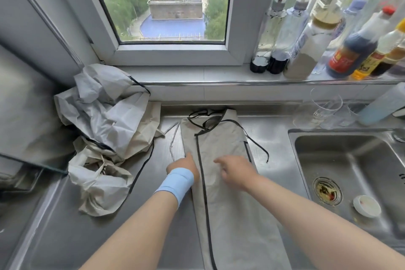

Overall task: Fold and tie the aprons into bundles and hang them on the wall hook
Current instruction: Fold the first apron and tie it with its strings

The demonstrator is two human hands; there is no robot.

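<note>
Where the counter runs toward the window, an apron lies flat on the steel. It is folded into a long narrow strip, beige with dark trim, running from the near edge away from the person. Both bare forearms reach over it.

The left hand, with a blue wristband behind it, sits at the strip's left edge. One finger points forward and touches the cloth; I cannot tell whether the others pinch the hem. The right hand rests on the middle of the strip with its fingers loose and slightly spread, gripping nothing.

Beyond the hands, the apron's thin dark straps trail loose over its far end and off to the right.

To the left, a pile of crumpled aprons lies heaped against the wall corner. To the right is the sink, with a white cap lying near its drain.

Farther back, clear glasses stand behind the sink. Bottles crowd the right end of the sill below the window.
</note>
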